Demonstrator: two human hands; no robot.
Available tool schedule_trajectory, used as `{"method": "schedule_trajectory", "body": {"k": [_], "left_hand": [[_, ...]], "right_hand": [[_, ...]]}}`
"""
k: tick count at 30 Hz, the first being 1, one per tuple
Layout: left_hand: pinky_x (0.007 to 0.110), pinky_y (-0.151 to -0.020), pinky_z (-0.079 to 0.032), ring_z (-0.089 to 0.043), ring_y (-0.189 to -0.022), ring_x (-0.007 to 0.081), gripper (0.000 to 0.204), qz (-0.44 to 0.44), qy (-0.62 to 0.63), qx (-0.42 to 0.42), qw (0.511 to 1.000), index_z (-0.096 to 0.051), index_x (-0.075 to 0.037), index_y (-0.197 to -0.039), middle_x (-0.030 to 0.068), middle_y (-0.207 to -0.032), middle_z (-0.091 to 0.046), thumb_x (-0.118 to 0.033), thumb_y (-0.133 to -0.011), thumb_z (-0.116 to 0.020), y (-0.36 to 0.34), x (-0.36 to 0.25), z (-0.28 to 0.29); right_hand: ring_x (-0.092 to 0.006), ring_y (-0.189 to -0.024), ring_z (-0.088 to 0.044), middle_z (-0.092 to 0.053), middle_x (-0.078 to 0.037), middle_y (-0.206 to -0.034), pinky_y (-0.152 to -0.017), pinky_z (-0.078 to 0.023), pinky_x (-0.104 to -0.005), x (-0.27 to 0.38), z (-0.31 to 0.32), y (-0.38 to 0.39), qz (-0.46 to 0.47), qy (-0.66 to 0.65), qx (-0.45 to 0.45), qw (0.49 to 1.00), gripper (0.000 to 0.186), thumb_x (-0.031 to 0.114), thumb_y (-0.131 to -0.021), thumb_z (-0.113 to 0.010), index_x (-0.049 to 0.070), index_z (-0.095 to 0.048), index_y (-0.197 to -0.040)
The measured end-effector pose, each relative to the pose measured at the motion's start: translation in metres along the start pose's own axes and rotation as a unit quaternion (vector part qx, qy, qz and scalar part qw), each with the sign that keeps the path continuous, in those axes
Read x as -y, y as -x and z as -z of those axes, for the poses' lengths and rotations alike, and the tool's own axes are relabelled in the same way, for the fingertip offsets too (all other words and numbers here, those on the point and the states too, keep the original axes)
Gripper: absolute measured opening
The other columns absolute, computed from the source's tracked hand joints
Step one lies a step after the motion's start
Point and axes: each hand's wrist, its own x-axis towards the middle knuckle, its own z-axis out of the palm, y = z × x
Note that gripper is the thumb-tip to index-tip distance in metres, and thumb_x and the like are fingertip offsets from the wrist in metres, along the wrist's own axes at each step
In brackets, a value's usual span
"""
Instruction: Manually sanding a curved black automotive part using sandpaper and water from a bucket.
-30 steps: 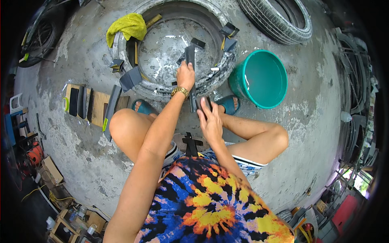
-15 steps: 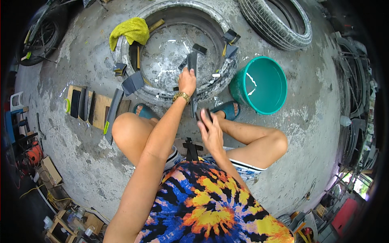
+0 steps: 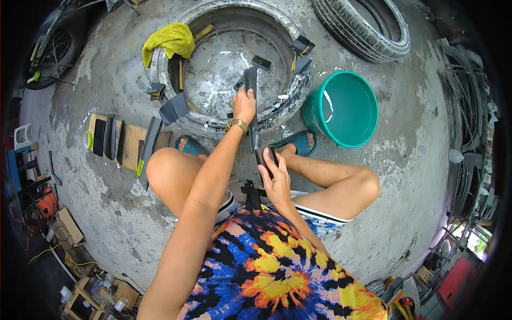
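at frame centre, the left hand [image 3: 244, 106] grips a dark strip [image 3: 250, 78], partly hidden; the right hand [image 3: 277, 184] clasps a half-covered black block [image 3: 260, 156].

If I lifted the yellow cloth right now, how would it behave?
Probably floppy: the yellow cloth drapes in folds over the tire ring. Its crumpled shape makes rolling unlikely, and its fuzzy-looking surface suggests it isn't slippery.

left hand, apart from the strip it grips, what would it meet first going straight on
Likely the small black block inside the tire, just past the far end of the dark strip that the left hand grips. Depth is unclear, so it might pass above.
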Motion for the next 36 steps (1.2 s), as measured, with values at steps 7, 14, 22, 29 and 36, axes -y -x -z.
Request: {"method": "schedule_trajectory", "body": {"k": [7, 14, 22, 29, 36], "left_hand": [[0.053, -0.090, -0.044, -0.056, -0.101, 0.0512, 0.039, 0.003, 0.005, 0.038, 0.999, -0.056, 0.005, -0.115, 0.0352, -0.104, -0.060, -0.028, -0.095, -0.049, 0.010, -0.013, 0.002], [0.053, -0.087, -0.045, -0.057, -0.097, 0.0510, 0.039, -0.029, 0.025, 0.014, 0.999, -0.056, 0.007, -0.114, 0.0345, -0.101, -0.061, -0.026, -0.094, -0.050, 0.014, -0.018, 0.003], [0.052, -0.088, -0.045, -0.058, -0.099, 0.0497, 0.039, -0.006, 0.013, 0.038, 0.999, -0.057, 0.005, -0.116, 0.0337, -0.102, -0.062, -0.027, -0.094, -0.051, 0.000, -0.009, 0.004], [0.052, -0.088, -0.045, -0.057, -0.100, 0.0503, 0.037, -0.006, 0.004, 0.038, 0.999, -0.057, 0.005, -0.114, 0.0336, -0.102, -0.061, -0.026, -0.094, -0.050, 0.009, -0.020, 0.005], [0.054, -0.085, -0.046, -0.058, -0.096, 0.0511, 0.034, -0.025, 0.009, 0.013, 1.000, -0.058, 0.005, -0.107, 0.0336, -0.096, -0.062, -0.026, -0.094, -0.050, 0.005, -0.012, 0.005]], "right_hand": [[-0.0451, -0.103, -0.056, -0.052, -0.027, -0.119, -0.086, -0.047, -0.0440, -0.005, -0.001, -0.006, 0.003, 0.013, -0.031, 0.999, 0.042, 0.015, -0.090, -0.062, 0.011, -0.056, -0.131], [-0.0449, -0.108, -0.056, -0.052, -0.027, -0.122, -0.091, -0.047, -0.0427, -0.005, 0.003, -0.025, -0.049, 0.017, -0.024, 0.998, 0.045, 0.015, -0.090, -0.063, 0.013, -0.054, -0.134], [-0.0457, -0.107, -0.056, -0.050, -0.027, -0.124, -0.091, -0.046, -0.0435, 0.005, 0.003, -0.035, -0.044, 0.011, -0.009, 0.999, 0.043, 0.016, -0.090, -0.062, 0.012, -0.055, -0.133], [-0.0470, -0.110, -0.053, -0.049, -0.030, -0.125, -0.092, -0.045, -0.0455, 0.002, 0.001, -0.036, -0.021, 0.036, -0.011, 0.999, 0.045, 0.017, -0.090, -0.062, 0.013, -0.053, -0.135], [-0.0463, -0.109, -0.054, -0.051, -0.028, -0.124, -0.090, -0.046, -0.0455, -0.003, -0.002, -0.023, 0.012, 0.050, -0.014, 0.999, 0.044, 0.017, -0.090, -0.062, 0.013, -0.054, -0.134]]}}
